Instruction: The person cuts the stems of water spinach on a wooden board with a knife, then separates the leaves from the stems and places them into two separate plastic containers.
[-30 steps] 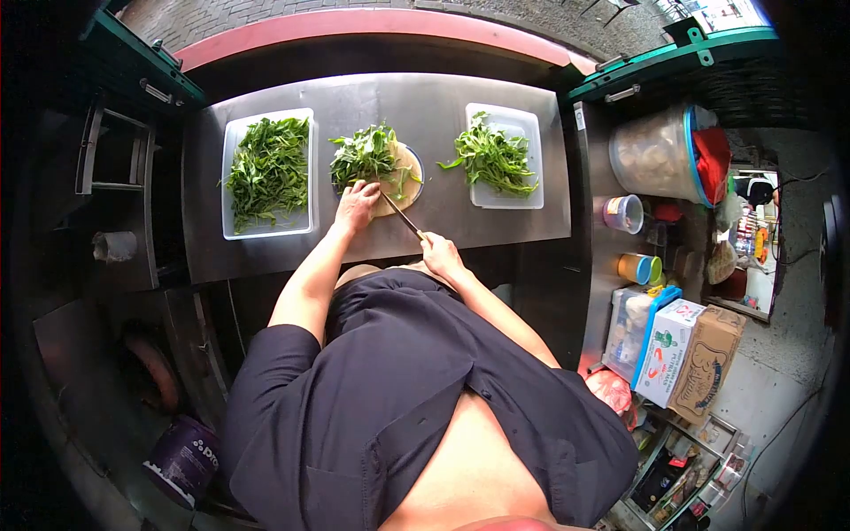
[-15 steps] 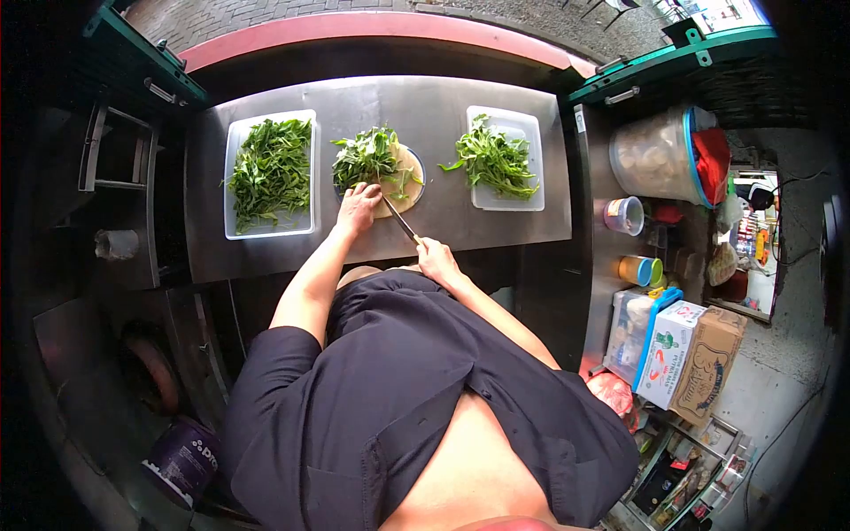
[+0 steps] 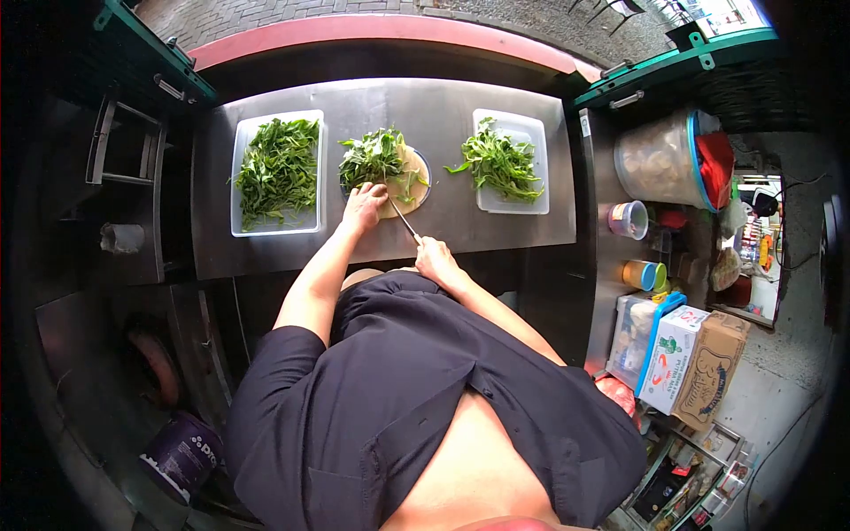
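Currently, our right hand (image 3: 436,259) grips the knife (image 3: 404,220); our left hand (image 3: 364,206) presses the greens (image 3: 374,157) on the cutting board (image 3: 411,181).

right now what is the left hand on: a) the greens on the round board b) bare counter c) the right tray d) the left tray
a: the left hand presses down on the pile of greens on the round board, while the right hand holds the knife.
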A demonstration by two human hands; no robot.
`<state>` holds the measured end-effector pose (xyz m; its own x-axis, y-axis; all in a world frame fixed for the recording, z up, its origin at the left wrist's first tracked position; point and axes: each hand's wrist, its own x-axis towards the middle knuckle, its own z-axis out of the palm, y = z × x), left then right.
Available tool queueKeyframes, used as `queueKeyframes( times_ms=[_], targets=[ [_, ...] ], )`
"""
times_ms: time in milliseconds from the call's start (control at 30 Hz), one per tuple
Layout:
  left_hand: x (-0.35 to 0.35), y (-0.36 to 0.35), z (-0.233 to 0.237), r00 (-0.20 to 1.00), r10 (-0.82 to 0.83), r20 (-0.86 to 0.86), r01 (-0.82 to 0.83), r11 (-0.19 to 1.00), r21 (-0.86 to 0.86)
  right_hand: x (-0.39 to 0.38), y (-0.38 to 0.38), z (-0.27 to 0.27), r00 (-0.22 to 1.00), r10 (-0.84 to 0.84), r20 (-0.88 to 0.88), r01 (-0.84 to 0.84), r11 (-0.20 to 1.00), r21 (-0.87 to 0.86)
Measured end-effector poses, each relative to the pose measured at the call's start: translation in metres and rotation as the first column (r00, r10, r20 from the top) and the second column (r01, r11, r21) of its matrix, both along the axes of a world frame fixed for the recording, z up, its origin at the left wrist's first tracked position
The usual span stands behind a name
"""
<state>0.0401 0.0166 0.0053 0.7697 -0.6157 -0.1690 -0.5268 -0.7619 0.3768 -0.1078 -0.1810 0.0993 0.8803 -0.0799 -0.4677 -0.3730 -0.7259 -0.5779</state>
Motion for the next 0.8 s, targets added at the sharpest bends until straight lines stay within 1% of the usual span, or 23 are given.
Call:
queueKeyframes(
  times_ms=[33,100,200,233,267,367,467,500,533,600,633,667,733,767,800],
  targets=[
    [-0.001,0.000,-0.001,1.000,-0.004,0.004,0.004,1.000,0.001,-0.003,0.000,0.000,1.000,-0.004,0.004,0.004,1.000,0.001],
    [0.000,0.001,-0.002,0.995,-0.029,0.094,0.028,0.999,0.020,-0.008,-0.003,0.000,0.998,0.045,-0.034,-0.046,0.999,-0.026],
    [-0.001,0.001,-0.002,0.995,-0.036,0.091,0.033,0.999,0.027,-0.008,-0.011,-0.002,1.000,-0.006,-0.007,0.006,1.000,-0.009],
    [-0.002,0.003,-0.003,0.996,-0.032,0.081,0.034,0.999,-0.020,-0.009,-0.012,-0.004,0.999,-0.029,-0.021,0.028,0.999,-0.025],
    [-0.004,0.002,-0.003,0.996,-0.033,0.079,0.035,0.999,-0.019,-0.011,-0.014,-0.006,0.999,-0.030,-0.023,0.029,0.999,-0.024],
    [-0.006,-0.001,-0.002,0.991,-0.045,0.127,0.042,0.999,0.022,-0.013,-0.022,-0.008,0.994,-0.051,0.101,0.052,0.999,-0.005],
    [-0.012,-0.006,0.009,0.986,-0.018,0.164,0.009,0.998,0.054,-0.009,-0.029,-0.005,0.990,-0.076,0.116,0.074,0.997,0.018],
    [-0.015,-0.007,0.008,0.966,0.006,0.257,-0.007,1.000,0.001,-0.005,-0.031,-0.004,0.990,-0.079,0.114,0.077,0.997,0.022],
    [-0.016,-0.009,0.007,0.967,0.001,0.256,-0.001,1.000,0.000,-0.001,-0.032,-0.003,0.990,-0.085,0.114,0.084,0.996,0.021],
    [-0.020,-0.015,0.006,0.982,0.110,0.156,-0.112,0.994,0.000,0.005,-0.036,-0.001,0.990,-0.087,0.111,0.086,0.996,0.016],
    [-0.022,-0.018,0.007,0.967,0.141,0.214,-0.143,0.990,-0.004,0.006,-0.038,-0.003,0.986,-0.090,0.140,0.088,0.996,0.016],
    [-0.023,-0.020,0.006,0.967,0.138,0.213,-0.140,0.990,-0.004,0.006,-0.039,-0.003,0.986,-0.092,0.139,0.091,0.996,0.015],
    [-0.025,-0.025,-0.006,0.957,0.279,0.074,-0.273,0.958,-0.088,0.004,-0.043,-0.007,0.976,-0.111,0.186,0.104,0.994,0.046],
    [-0.028,-0.027,-0.011,0.958,0.277,0.074,-0.270,0.959,-0.088,0.002,-0.044,-0.008,0.976,-0.114,0.187,0.107,0.993,0.046],
    [-0.030,-0.029,-0.014,0.940,0.335,0.061,-0.325,0.937,-0.128,-0.001,-0.045,-0.009,0.983,-0.100,0.152,0.095,0.995,0.038]
  ],
)
